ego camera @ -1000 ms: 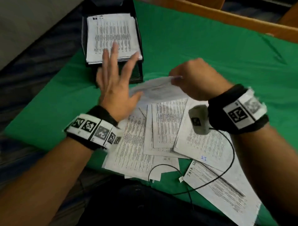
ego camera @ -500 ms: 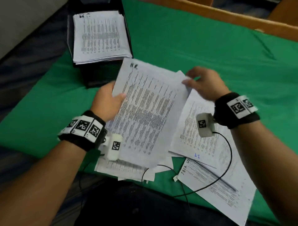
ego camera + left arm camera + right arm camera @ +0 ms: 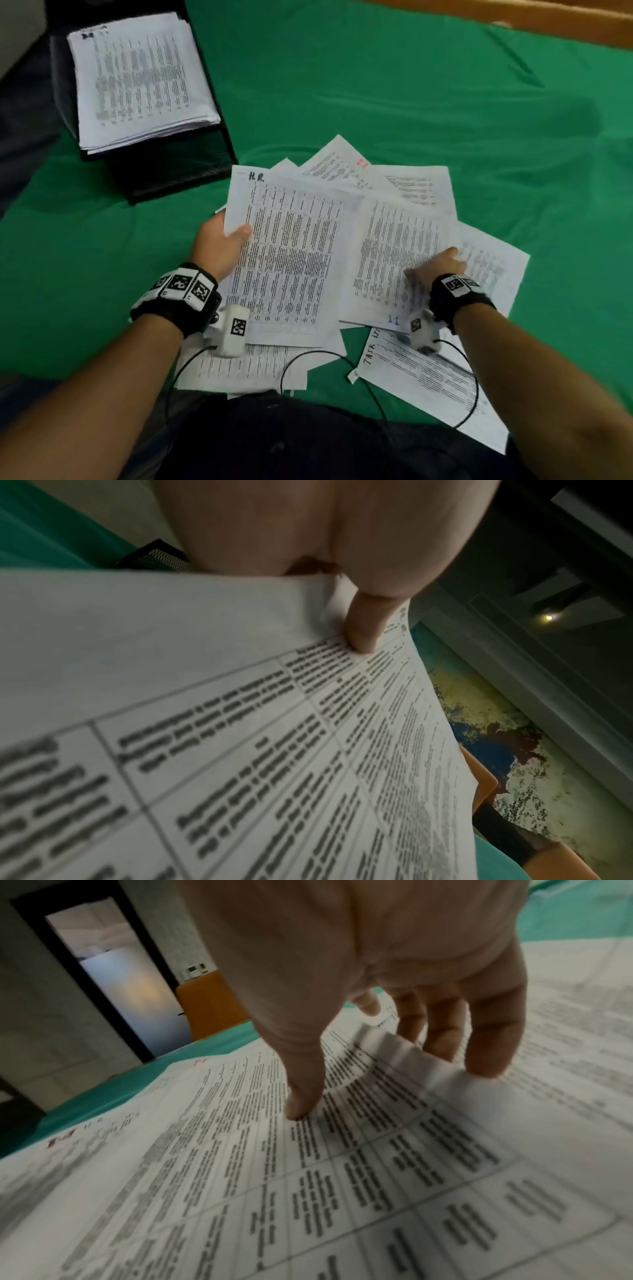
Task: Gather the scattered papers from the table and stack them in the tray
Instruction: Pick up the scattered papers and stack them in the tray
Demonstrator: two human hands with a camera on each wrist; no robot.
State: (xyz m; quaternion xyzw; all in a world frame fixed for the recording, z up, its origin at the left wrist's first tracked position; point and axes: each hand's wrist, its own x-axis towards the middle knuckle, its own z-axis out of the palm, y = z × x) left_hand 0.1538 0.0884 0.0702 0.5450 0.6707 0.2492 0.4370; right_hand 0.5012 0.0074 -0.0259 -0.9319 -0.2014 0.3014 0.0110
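A black mesh tray [image 3: 191, 171] stands at the far left with a stack of printed papers [image 3: 137, 78] in it. My left hand [image 3: 236, 236] grips the left edge of a sheet marked "H.R." [image 3: 291, 253], thumb [image 3: 363, 631] on top and fingers hidden beneath; that sheet [image 3: 240, 723] fills the left wrist view. My right hand [image 3: 438, 267] is down on the neighbouring sheet marked "I.T" [image 3: 390, 253]. Its thumb presses the print while its fingers [image 3: 486, 1047] curl at the lifted right edge of this sheet [image 3: 308, 1177]. More loose sheets [image 3: 431, 387] lie fanned underneath.
A green cloth [image 3: 376, 85] covers the table, with a wooden edge [image 3: 548, 13] at the far right. Black cables [image 3: 308, 359] from the wrist cameras loop over the near papers. One sheet with a red mark [image 3: 342, 161] sticks out at the back.
My right hand has let go of the "H.R." sheet and dropped to the right onto the "I.T" sheet. My left hand still holds the "H.R." sheet.
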